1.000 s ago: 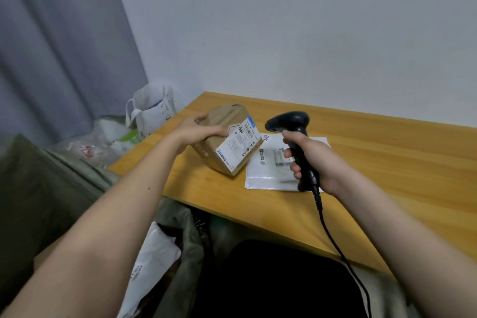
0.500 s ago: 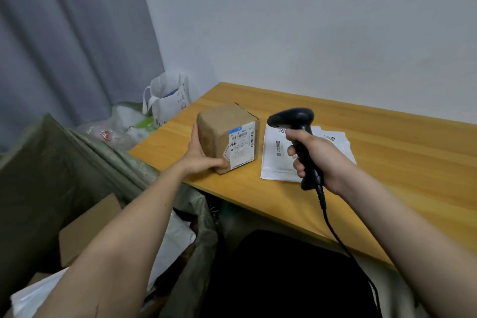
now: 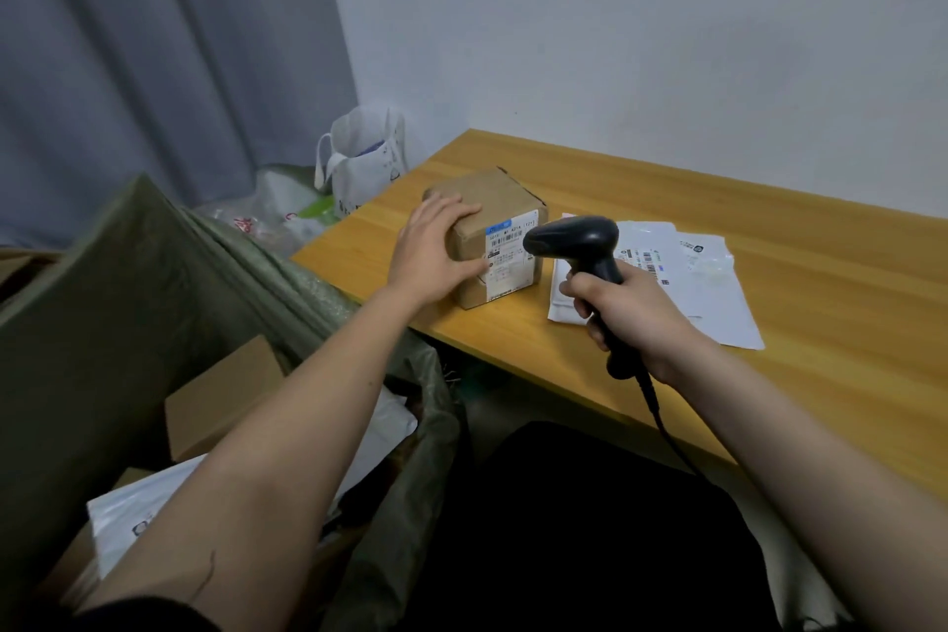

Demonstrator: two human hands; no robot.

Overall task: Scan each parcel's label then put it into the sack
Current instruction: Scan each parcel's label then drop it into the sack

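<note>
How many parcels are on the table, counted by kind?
Cardboard boxes: 1, the box under the left hand.
White mailer bags: 2, one bag beside the box and another bag right of it.
Total: 3.

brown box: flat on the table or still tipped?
Flat. The brown box sits squarely on the table, label facing the scanner; the left hand rests on its side.

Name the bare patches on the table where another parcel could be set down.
Free: the table right of the white mailers, and the strip behind the cardboard box toward the wall. Crowded: between box and mailers, where the right hand holds the scanner.
</note>
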